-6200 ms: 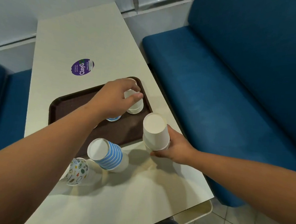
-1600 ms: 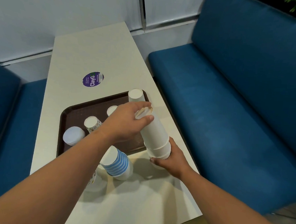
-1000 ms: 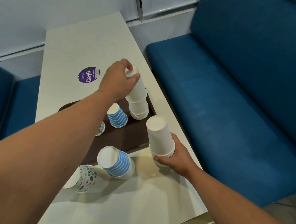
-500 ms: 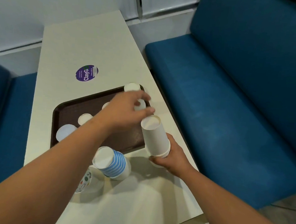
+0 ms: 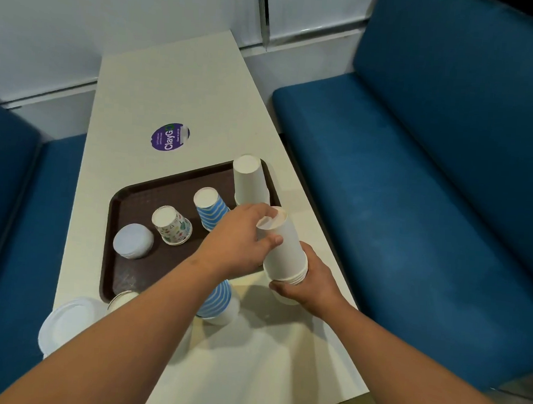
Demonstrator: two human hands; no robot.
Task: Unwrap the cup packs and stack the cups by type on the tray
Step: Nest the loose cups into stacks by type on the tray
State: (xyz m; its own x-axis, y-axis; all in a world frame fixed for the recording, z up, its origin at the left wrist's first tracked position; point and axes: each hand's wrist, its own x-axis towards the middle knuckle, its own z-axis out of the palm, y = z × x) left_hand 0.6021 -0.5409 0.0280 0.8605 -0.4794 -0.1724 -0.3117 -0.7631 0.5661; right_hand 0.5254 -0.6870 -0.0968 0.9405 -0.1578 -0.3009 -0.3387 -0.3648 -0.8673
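A: Fingers first. Left hand curls round the top cup of the white cup stack, thumb on the near side, fingertips over the upturned base.
B: Right hand?
A: Wrapped round the bottom of that same stack, fingers clamped on the lowest rims. Stack is upside down, tilted a bit, just off the tray's near right corner, above the table.
B: What's on the tray?
A: Second white stack upside down in the tray's far right corner. Striped blue cup beside it, toward the tray's middle. Patterned cup left of that, and white lids at the tray's left side.
B: Off the tray?
A: Blue striped stack just past the tray's near edge, partly hidden by the left forearm. More lids off the tray's near left corner, with a cup rim next to them, mostly hidden, can't tell the type.
B: Anything else?
A: Purple sticker on the table beyond the tray's far edge. Blue bench right of the tray.
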